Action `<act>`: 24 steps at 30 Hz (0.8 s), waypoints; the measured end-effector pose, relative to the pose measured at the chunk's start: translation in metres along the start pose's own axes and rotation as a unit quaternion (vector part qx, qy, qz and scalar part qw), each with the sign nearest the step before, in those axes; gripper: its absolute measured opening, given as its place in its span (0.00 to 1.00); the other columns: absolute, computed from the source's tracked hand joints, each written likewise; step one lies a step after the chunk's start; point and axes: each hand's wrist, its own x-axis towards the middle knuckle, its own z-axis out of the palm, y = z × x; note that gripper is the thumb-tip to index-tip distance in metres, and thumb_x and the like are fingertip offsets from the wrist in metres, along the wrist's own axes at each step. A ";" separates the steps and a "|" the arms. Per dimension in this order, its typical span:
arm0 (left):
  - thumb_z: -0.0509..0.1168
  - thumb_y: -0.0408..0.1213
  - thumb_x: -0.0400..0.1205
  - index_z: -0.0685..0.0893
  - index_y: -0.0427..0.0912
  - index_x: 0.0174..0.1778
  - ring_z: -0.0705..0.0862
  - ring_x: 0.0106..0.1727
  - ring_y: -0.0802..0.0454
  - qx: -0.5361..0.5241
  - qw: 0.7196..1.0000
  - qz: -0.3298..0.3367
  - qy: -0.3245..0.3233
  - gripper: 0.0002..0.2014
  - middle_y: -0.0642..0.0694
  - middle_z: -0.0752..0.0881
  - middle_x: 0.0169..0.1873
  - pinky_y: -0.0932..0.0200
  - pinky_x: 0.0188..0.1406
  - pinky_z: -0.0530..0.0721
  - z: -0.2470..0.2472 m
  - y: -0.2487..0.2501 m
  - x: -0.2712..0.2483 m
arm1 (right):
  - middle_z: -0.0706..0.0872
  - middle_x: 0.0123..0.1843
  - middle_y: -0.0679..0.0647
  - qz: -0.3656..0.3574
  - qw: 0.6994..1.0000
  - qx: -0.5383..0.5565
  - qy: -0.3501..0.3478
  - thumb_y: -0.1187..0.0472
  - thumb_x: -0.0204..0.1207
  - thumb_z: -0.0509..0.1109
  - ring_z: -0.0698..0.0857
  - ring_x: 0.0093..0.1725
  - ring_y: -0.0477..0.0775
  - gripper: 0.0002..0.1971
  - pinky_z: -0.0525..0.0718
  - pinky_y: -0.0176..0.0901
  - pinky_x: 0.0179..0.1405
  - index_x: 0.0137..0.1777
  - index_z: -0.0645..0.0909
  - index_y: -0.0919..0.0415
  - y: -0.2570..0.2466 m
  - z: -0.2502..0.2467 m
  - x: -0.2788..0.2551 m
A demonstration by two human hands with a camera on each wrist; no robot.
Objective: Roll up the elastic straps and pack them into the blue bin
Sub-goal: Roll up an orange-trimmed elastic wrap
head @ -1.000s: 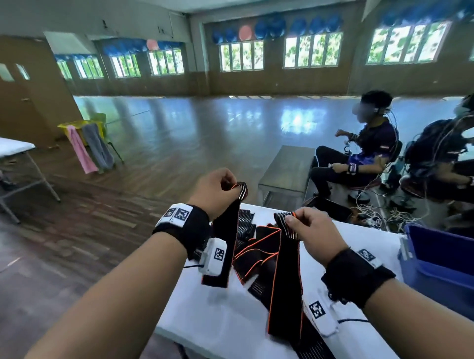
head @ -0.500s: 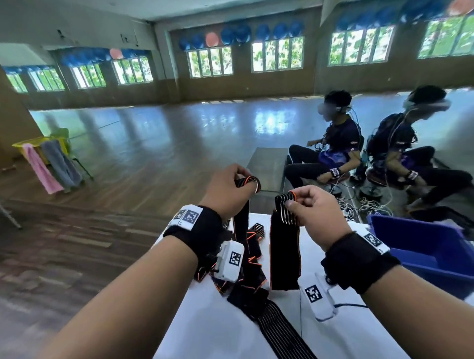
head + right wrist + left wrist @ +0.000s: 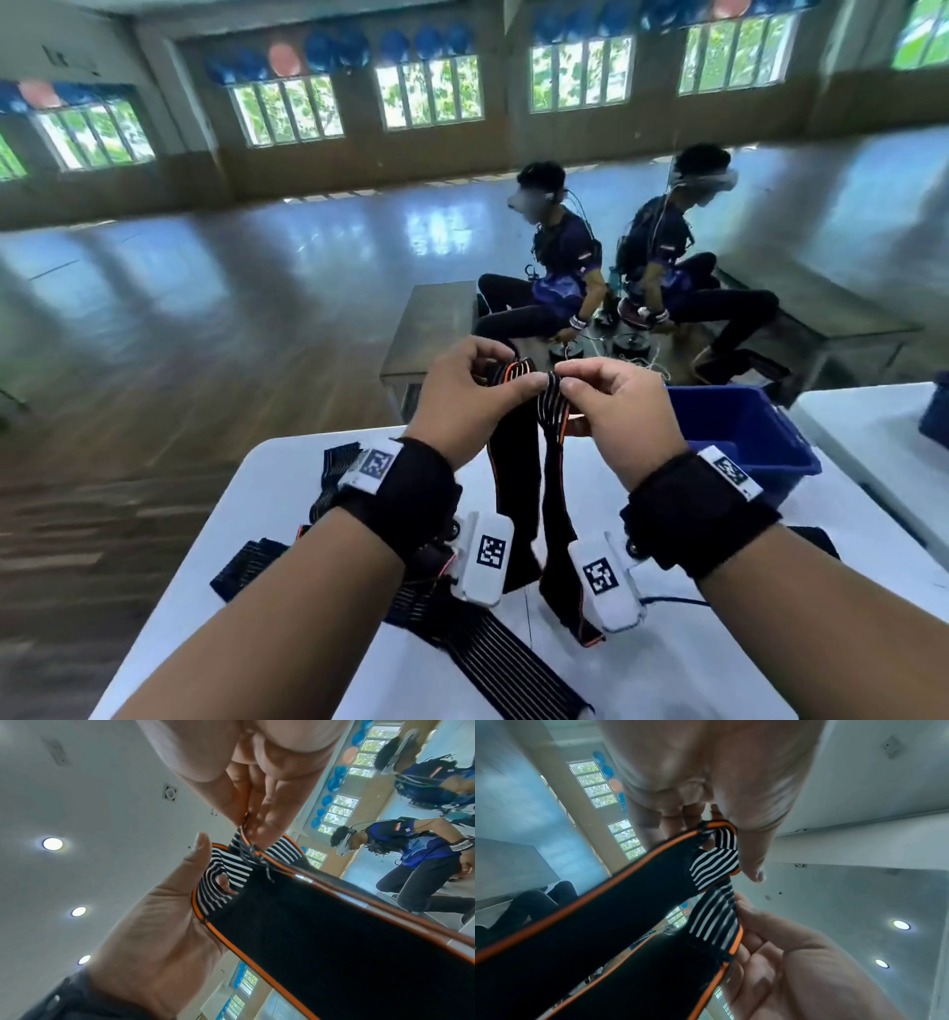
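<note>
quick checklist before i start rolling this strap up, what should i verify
1. Left hand pinches one striped end of the held strap: ok.
2. Right hand pinches the other striped end: ok.
3. Two ends brought side by side: ok, they nearly touch.
4. Strap hangs flat with no twist: cannot tell, its lower part is hidden behind the wrist cameras.
5. Held strap free of the other straps on the table: cannot tell.
6. Blue bin near the right hand and open at the top: ok.
</note>
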 end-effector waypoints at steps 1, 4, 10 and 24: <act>0.85 0.41 0.70 0.87 0.44 0.49 0.86 0.36 0.60 0.003 1.000 0.002 -0.001 0.16 0.48 0.91 0.39 0.64 0.40 0.87 0.005 -0.001 -0.001 | 0.92 0.44 0.62 0.005 1.000 0.010 0.005 0.73 0.81 0.68 0.91 0.40 0.55 0.08 0.90 0.47 0.33 0.52 0.88 0.64 0.001 -0.005 0.000; 0.84 0.45 0.70 0.91 0.48 0.49 0.88 0.39 0.61 0.020 1.000 0.005 0.003 0.15 0.51 0.92 0.39 0.63 0.45 0.88 0.017 -0.006 -0.001 | 0.92 0.44 0.64 0.017 0.999 0.030 0.018 0.74 0.80 0.68 0.91 0.42 0.58 0.08 0.92 0.56 0.39 0.50 0.87 0.65 0.001 -0.015 -0.002; 0.75 0.49 0.80 0.93 0.48 0.54 0.89 0.51 0.63 0.086 0.995 0.016 0.045 0.11 0.55 0.92 0.47 0.63 0.56 0.85 0.034 -0.018 0.000 | 0.92 0.46 0.67 0.030 0.999 0.024 0.015 0.76 0.78 0.69 0.92 0.45 0.65 0.07 0.92 0.61 0.44 0.52 0.87 0.69 0.008 -0.020 -0.011; 0.78 0.51 0.76 0.88 0.49 0.46 0.88 0.45 0.56 0.051 0.994 -0.038 0.091 0.11 0.53 0.90 0.41 0.49 0.55 0.88 0.041 -0.025 0.014 | 0.91 0.39 0.59 0.063 0.998 0.012 -0.011 0.77 0.77 0.70 0.91 0.36 0.52 0.05 0.91 0.46 0.31 0.48 0.87 0.71 0.011 -0.015 -0.016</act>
